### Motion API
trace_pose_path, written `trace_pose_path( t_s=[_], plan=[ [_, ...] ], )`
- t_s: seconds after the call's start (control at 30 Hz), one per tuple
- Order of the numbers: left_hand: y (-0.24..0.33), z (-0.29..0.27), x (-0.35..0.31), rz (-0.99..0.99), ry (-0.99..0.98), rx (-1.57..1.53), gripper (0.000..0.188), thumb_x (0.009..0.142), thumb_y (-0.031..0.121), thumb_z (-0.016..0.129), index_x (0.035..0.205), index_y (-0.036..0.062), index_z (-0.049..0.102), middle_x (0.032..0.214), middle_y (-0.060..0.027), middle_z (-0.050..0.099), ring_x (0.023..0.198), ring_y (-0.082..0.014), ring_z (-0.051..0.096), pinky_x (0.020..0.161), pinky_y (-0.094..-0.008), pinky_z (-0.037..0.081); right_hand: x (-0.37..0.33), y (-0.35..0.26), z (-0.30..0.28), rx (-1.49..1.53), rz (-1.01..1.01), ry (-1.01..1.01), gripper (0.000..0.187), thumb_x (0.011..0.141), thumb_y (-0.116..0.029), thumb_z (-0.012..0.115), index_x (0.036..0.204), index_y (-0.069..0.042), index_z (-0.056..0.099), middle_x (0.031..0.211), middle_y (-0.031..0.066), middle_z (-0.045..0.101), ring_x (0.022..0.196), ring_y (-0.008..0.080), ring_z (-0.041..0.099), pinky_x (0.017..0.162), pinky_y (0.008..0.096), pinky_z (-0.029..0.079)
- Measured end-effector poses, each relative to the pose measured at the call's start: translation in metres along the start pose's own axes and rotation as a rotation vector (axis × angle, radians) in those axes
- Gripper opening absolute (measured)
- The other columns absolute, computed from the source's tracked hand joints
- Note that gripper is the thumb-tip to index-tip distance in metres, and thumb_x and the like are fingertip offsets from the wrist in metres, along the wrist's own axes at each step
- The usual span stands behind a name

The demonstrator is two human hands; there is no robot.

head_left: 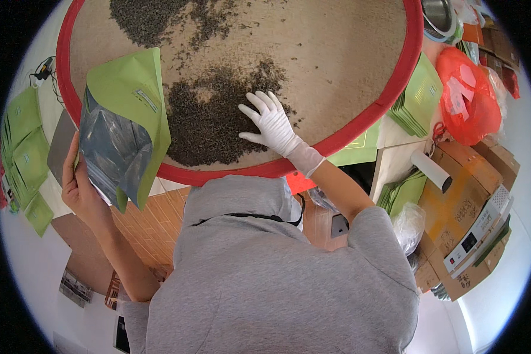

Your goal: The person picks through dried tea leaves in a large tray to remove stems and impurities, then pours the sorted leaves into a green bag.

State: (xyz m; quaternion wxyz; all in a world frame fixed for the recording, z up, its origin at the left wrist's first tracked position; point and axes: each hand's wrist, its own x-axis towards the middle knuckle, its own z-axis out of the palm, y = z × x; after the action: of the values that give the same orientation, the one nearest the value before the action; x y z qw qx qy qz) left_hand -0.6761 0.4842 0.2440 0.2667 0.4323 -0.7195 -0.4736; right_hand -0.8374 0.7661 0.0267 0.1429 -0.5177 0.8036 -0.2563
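My bare left hand (82, 192) grips the edge of a green pouch (124, 76) with a silvery foil inside. The pouch gapes toward me and leans over the left rim of a large round tray (342, 53) with a red border. A heap of dark dried leaves (200, 127) lies on the tray's near half, just right of the pouch. In a white glove, my right hand (273, 125) rests palm down at the heap's right edge. Its fingers are spread and nothing is held in them.
A second heap of leaves (144, 20) sits at the tray's far left. More green pouches flank the tray, in a stack (416, 97) at right and in rows (26, 156) at left. Farther right are a red plastic bag (469, 97), a white tube (430, 171) and cardboard boxes (460, 206).
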Motion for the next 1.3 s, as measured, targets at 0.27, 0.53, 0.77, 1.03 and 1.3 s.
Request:
trace_pose_path(
  t_s=[0.27, 0.53, 0.77, 1.03, 1.3],
  plan=[
    [-0.012, -0.007, -0.010, -0.025, 0.010, 0.046, 0.029, 0.096, 0.003, 0.044, 0.119, -0.0037, 0.061, 0.119, -0.0120, 0.063, 0.102, -0.0119, 0.061, 0.090, -0.0243, 0.048, 0.003, 0.008, 0.026, 0.014, -0.045, 0.076, 0.017, 0.072, -0.026, 0.072, 0.081, -0.012, 0.068, 0.117, 0.0083, 0.054, 0.118, 0.0301, 0.045, 0.104, 0.0461, 0.034],
    [-0.012, -0.005, -0.014, -0.028, 0.032, 0.042, 0.029, 0.096, 0.002, 0.044, 0.119, -0.0033, 0.061, 0.119, -0.0111, 0.063, 0.103, -0.0115, 0.060, 0.089, -0.0242, 0.048, 0.001, -0.003, 0.002, 0.815, 0.665, 0.159, 0.014, 0.086, -0.022, 0.067, 0.092, -0.010, 0.067, 0.078, 0.0027, 0.065, 0.070, 0.0167, 0.062, 0.068, 0.0297, 0.050],
    [-0.009, 0.004, -0.017, -0.034, 0.017, 0.035, 0.031, 0.095, 0.002, 0.043, 0.120, -0.0026, 0.060, 0.119, -0.0108, 0.063, 0.105, -0.0125, 0.060, 0.091, -0.0247, 0.047, -0.010, 0.010, -0.020, 1.985, 0.807, -0.066, 0.041, 0.096, -0.021, 0.052, 0.128, 0.004, 0.049, 0.116, 0.0163, 0.061, 0.102, 0.0255, 0.060, 0.090, 0.0357, 0.049],
    [-0.019, 0.007, -0.020, 0.001, 0.028, 0.054, 0.030, 0.095, 0.005, 0.045, 0.119, -0.0015, 0.061, 0.120, -0.0132, 0.063, 0.106, -0.0148, 0.061, 0.092, -0.0266, 0.048, -0.006, -0.004, -0.046, 2.265, 0.674, -0.071, 0.053, 0.095, -0.029, 0.051, 0.136, 0.004, 0.040, 0.133, 0.0201, 0.050, 0.120, 0.0328, 0.050, 0.103, 0.0409, 0.040],
    [-0.032, -0.010, -0.023, 0.032, 0.061, -0.025, 0.029, 0.094, 0.005, 0.047, 0.119, -0.0015, 0.061, 0.119, -0.0134, 0.063, 0.107, -0.0157, 0.061, 0.094, -0.0288, 0.048, -0.024, 0.001, -0.033, 0.161, 0.246, -0.043, 0.075, 0.077, -0.043, 0.070, 0.138, -0.008, 0.041, 0.138, 0.0214, 0.042, 0.126, 0.0388, 0.041, 0.107, 0.0473, 0.032]
  ],
)
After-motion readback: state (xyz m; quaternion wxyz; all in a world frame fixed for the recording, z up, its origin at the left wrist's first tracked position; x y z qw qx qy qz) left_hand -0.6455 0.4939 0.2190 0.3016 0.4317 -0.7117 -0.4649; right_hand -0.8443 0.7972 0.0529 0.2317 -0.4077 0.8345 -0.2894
